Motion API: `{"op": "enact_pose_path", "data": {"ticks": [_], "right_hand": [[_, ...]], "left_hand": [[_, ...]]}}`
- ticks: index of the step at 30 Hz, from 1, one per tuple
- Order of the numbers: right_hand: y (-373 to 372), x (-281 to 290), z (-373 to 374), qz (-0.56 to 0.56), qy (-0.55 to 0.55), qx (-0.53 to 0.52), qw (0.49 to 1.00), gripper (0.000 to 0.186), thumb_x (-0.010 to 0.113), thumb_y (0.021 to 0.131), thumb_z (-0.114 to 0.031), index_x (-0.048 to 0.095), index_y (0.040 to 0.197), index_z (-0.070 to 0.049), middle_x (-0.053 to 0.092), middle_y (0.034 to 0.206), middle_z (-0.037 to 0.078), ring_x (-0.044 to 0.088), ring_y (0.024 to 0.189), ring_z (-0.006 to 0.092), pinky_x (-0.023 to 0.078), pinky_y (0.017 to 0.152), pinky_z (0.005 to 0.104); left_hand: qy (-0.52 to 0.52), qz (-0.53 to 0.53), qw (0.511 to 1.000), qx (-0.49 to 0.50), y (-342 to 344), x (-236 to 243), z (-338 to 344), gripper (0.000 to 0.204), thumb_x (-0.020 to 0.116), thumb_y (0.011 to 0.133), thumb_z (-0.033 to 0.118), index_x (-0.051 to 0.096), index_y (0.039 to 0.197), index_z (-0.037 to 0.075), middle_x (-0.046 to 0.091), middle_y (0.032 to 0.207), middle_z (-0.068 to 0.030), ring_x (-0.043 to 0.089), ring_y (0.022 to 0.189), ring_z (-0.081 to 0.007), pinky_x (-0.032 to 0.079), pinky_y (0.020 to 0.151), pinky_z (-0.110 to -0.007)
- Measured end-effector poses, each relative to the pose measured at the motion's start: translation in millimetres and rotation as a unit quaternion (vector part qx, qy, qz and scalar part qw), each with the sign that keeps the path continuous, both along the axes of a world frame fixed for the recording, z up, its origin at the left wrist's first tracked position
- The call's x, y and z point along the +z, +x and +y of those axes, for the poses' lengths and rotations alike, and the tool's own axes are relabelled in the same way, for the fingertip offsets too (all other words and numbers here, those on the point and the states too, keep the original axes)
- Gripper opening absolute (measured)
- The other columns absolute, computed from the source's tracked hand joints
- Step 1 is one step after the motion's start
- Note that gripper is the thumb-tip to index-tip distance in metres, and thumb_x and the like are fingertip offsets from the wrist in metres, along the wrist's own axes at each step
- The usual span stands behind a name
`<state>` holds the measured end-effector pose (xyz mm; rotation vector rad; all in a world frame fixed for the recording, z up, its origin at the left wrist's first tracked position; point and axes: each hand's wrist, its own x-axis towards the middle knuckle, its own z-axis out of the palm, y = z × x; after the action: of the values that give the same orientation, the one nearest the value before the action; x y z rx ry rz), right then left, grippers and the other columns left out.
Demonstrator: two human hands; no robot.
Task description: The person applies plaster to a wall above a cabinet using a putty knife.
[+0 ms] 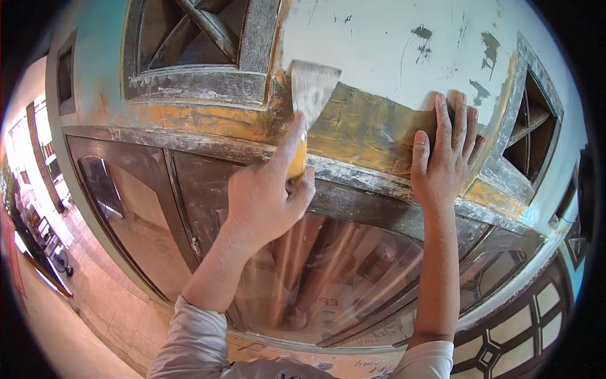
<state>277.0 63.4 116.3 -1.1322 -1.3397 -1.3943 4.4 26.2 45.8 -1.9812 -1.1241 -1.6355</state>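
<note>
A putty knife (314,87) with a wide metal blade and a yellow handle is gripped by my left hand (268,192). Its index finger lies along the base of the blade, pointing up. The blade is over the edge between pale wall paint (372,47) and a bare ochre-brown strip (366,126); I cannot tell whether it touches. To the right, my right hand (447,158) rests on the wall with its fingers spread, holding nothing. Dust whitens both hands. Dark patches show through the pale paint above the right hand.
Weathered wooden vent frames with crossed bars stand at the upper left (252,85) and right (530,129). Below the strip runs a worn wooden ledge (363,177) over glass panes (360,271). A tiled floor (110,284) lies far below left; a patterned door (511,328) is lower right.
</note>
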Motion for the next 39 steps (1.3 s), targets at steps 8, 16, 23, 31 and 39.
{"op": "enact_pose_path", "data": {"ticks": [8,16,23,31,39], "right_hand": [[1,-3,3,0.002,0.007,0.007,1.000,0.052,0.041,0.106,-0.046,0.043,0.155,-0.029,0.033,0.165,0.003,0.025,0.154,0.0332,0.013,0.124,0.0594],[-4,-2,1,0.010,0.005,0.002,1.000,0.052,0.043,0.105,-0.044,0.043,0.155,-0.029,0.034,0.165,0.003,0.026,0.154,0.0323,0.014,0.124,0.0593],[-5,-1,-2,0.010,0.003,0.007,1.000,0.052,0.043,0.106,-0.043,0.043,0.155,-0.029,0.033,0.165,0.003,0.024,0.154,0.0320,0.012,0.124,0.0582],[2,-5,1,0.011,-0.008,-0.006,1.000,0.052,0.042,0.106,-0.043,0.043,0.156,-0.028,0.032,0.166,0.003,0.023,0.154,0.0322,0.012,0.124,0.0585],[-3,-5,0,0.010,-0.007,0.001,1.000,0.053,0.043,0.105,-0.042,0.044,0.155,-0.027,0.033,0.165,0.003,0.025,0.154,0.0333,0.012,0.123,0.0598]], "left_hand": [[-0.047,0.010,0.999,0.007,-8,51,-23,0.063,0.065,0.089,0.016,0.049,0.150,0.010,0.070,0.120,-0.0208,0.073,0.088,-0.0359,0.058,0.078,-0.037],[-0.006,-0.012,1.000,-0.003,-13,30,-15,0.064,0.066,0.088,0.011,0.050,0.150,0.013,0.074,0.102,-0.0183,0.070,0.070,-0.0297,0.056,0.072,-0.036],[-0.032,-0.025,0.999,-0.006,-2,20,-14,0.064,0.064,0.089,0.012,0.049,0.151,0.012,0.073,0.107,-0.0202,0.074,0.084,-0.0303,0.057,0.077,-0.036],[-0.048,-0.008,0.999,-0.004,-1,48,-15,0.067,0.067,0.087,0.019,0.048,0.151,0.013,0.067,0.068,-0.0117,0.068,0.060,-0.0315,0.057,0.063,-0.042],[-0.085,-0.018,0.996,0.004,-4,54,-23,0.059,0.064,0.087,0.010,0.055,0.146,0.011,0.074,0.104,-0.0183,0.072,0.072,-0.0278,0.056,0.070,-0.034]]}}
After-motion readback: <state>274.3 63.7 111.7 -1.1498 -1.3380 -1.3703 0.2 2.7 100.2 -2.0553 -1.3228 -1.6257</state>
